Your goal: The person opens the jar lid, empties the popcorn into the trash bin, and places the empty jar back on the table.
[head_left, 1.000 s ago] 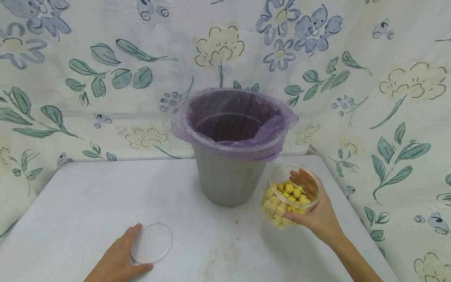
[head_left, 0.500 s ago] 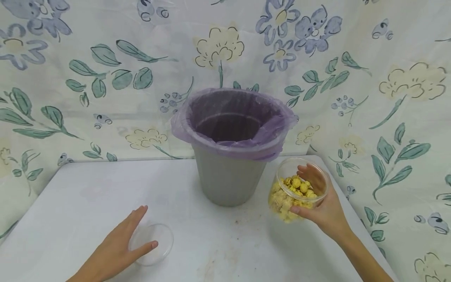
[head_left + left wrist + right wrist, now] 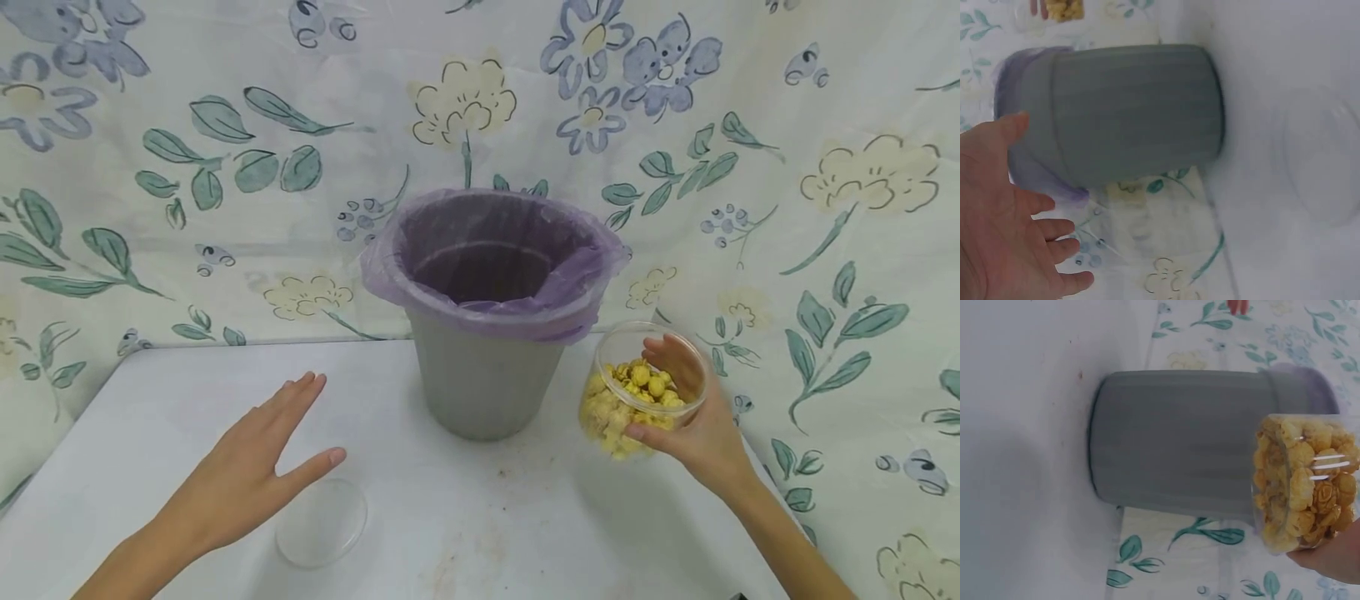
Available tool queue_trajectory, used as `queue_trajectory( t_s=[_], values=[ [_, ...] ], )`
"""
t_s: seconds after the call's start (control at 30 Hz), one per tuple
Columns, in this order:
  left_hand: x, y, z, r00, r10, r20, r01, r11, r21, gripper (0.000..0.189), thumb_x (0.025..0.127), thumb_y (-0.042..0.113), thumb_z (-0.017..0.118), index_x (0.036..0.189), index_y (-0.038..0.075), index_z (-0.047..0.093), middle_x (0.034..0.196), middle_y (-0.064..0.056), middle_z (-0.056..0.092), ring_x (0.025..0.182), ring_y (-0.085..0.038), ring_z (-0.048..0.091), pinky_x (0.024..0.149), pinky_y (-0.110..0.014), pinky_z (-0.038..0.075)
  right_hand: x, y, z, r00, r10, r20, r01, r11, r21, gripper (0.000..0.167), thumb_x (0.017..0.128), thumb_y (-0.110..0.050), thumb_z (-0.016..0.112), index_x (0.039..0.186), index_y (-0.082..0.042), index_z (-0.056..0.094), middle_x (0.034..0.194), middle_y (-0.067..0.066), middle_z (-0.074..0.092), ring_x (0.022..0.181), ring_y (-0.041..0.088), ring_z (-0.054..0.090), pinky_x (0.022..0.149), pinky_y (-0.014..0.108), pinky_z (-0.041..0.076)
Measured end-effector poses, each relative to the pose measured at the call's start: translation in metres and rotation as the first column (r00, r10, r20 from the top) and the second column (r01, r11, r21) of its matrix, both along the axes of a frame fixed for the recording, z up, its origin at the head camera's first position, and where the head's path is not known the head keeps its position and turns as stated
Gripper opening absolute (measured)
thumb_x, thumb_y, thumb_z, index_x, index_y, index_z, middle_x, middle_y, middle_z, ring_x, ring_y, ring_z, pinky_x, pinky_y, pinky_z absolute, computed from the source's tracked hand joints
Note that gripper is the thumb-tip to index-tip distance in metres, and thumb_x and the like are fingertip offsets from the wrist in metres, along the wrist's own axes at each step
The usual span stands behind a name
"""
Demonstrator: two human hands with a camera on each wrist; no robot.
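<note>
One clear, round, plastic-looking jar [image 3: 637,407] of yellow popcorn [image 3: 643,379], gripped in the right hand [image 3: 708,433], hangs above the white table [image 3: 360,400], right of the grey round bin [image 3: 487,379] with purple plastic liner [image 3: 386,258]; a slipping grip could spill it. One left hand [image 3: 251,475], straight-fingered, holds nothing near one clear, flat disc [image 3: 322,523]; versus the earlier frame, it sits farther from the disc.

Clear jar [image 3: 626,343] of yellow popcorn [image 3: 641,381], clear round lid [image 3: 322,525].
Open-topped and roughly upright, the jar is raised near the white table's [image 3: 187,392] right edge; the lid lies flat, in from the left.
</note>
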State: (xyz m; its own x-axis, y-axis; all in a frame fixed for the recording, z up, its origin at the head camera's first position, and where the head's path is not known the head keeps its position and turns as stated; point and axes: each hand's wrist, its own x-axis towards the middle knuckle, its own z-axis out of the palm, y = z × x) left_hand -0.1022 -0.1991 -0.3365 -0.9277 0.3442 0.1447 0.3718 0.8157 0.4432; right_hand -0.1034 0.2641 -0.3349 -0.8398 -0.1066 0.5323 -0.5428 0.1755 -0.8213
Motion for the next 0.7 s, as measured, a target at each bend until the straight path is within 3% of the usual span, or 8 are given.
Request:
queue_trajectory(
  t_s=[0.37,0.53,0.7],
  values=[
    [-0.024,0.018,0.067,0.998,-0.049,-0.034,0.048,0.998,-0.035,0.083,0.1,0.052,0.053,0.161,0.014,0.012,0.165,-0.011,0.013,0.148,-0.041,0.015,0.111,-0.066,0.018,-0.01,0.007,0.019,0.998,-0.049,-0.039,0.051,0.998,0.049,0.097,0.066,0.026,0.074,0.15,-0.006,0.037,0.145,0.007,0.05,0.131,0.018,0.048,0.106,0.019,0.036],
    [-0.033,0.029,0.084,0.999,-0.05,-0.014,0.05,0.998,-0.043,0.084,0.1,0.056,0.05,0.162,0.016,0.009,0.166,-0.009,0.009,0.149,-0.038,0.01,0.112,-0.066,0.015,-0.016,0.011,0.029,0.994,-0.104,-0.023,0.105,0.991,0.079,0.096,0.068,0.026,0.073,0.149,-0.013,0.039,0.143,0.004,0.05,0.131,0.018,0.047,0.103,0.017,0.038],
    [-0.045,0.042,0.097,0.997,-0.071,0.016,0.071,0.997,-0.026,0.085,0.101,0.057,0.047,0.162,0.016,0.005,0.167,-0.007,0.005,0.151,-0.034,0.005,0.113,-0.065,0.012,-0.025,0.018,0.04,0.98,-0.2,-0.019,0.2,0.964,0.175,0.095,0.072,0.02,0.077,0.149,-0.018,0.037,0.142,-0.001,0.049,0.13,0.016,0.047,0.099,0.015,0.041]
  ],
)
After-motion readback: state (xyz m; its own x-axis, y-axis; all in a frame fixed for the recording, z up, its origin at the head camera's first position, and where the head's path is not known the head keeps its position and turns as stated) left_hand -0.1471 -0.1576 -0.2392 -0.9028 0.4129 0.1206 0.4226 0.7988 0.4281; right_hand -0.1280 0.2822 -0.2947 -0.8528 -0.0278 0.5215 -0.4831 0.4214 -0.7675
